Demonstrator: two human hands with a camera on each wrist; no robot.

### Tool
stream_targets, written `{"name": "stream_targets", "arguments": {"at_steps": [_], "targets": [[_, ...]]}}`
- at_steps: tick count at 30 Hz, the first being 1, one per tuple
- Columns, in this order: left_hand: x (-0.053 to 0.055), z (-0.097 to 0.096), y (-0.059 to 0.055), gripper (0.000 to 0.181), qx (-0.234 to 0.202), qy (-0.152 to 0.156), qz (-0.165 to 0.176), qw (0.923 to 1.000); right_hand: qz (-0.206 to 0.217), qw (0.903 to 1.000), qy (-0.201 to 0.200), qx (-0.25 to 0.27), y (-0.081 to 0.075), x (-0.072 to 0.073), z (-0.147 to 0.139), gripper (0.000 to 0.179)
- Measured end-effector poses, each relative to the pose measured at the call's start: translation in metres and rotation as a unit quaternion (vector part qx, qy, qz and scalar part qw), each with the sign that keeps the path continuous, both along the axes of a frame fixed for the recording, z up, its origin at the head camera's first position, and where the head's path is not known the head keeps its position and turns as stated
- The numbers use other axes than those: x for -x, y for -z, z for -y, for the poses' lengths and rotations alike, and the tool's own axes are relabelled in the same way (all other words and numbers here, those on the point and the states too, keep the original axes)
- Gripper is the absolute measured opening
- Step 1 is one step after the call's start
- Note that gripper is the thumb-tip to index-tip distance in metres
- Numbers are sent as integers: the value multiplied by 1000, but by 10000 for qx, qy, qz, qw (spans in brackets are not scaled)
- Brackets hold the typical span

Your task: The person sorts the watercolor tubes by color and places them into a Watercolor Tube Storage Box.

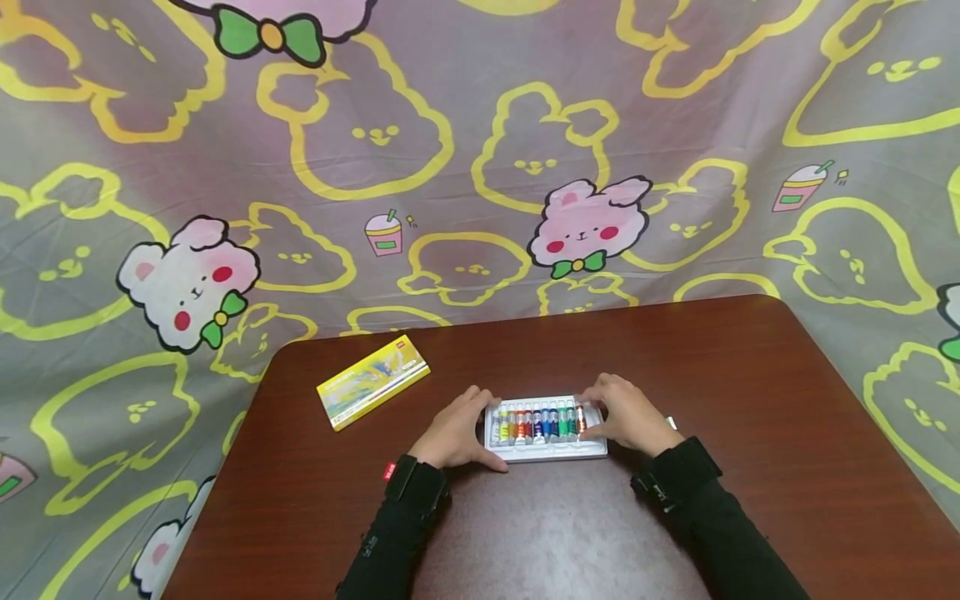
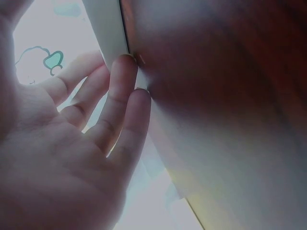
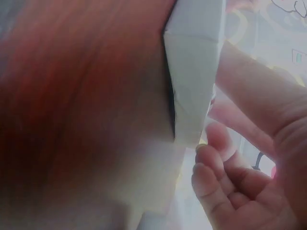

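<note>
A white plastic tray (image 1: pixel 551 452) holding a row of coloured paint tubes (image 1: pixel 537 422) lies flat on the table. My left hand (image 1: pixel 457 429) holds its left end, thumb at the near corner and fingers at the far side. In the left wrist view, the fingertips (image 2: pixel 125 72) touch the tray's white side wall (image 2: pixel 109 31). Over the tray's right end, my right hand (image 1: pixel 626 415) pinches the rightmost paint tube between thumb and index finger; part of that tube is hidden. The right wrist view shows the tray's white end (image 3: pixel 192 86) beside this hand's curled fingers (image 3: pixel 211 175).
A yellow paint box (image 1: pixel 372 382) lies at the table's back left, turned at an angle. The brown table (image 1: pixel 750 375) has rounded far corners. A patterned cloth (image 1: pixel 465 192) hangs behind it. A small white thing (image 1: pixel 671 422) shows by the right wrist.
</note>
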State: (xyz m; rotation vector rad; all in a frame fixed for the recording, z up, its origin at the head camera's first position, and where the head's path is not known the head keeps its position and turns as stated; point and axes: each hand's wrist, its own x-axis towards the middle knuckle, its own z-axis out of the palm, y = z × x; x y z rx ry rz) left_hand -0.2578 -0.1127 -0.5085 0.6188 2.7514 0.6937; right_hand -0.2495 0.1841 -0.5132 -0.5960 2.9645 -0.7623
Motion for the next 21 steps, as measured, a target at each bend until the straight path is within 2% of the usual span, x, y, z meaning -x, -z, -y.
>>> {"name": "stream_targets", "arguments": {"at_steps": [3,9,12,17,21], "targets": [[0,0,0,95,11,-27,26,10000,-15,9998,-2,-209,-1,-1,-1,59],[-1,0,0,95,-13,13,-2,10000,-740,9931,-377,-827,-3,-8,-2,53],[-1,0,0,96,28,-29,18,10000,-945,9903,-459,-908,-5,-10,-2,51],[-2,-1,-1,96,17,-55,17,10000,-829,9913,-511,-885,-6,-9,-4,54],[-1,-1,-1,95,14,-26,0,10000,-321,9965,-476,-615,-11,-8,-13,58]]}}
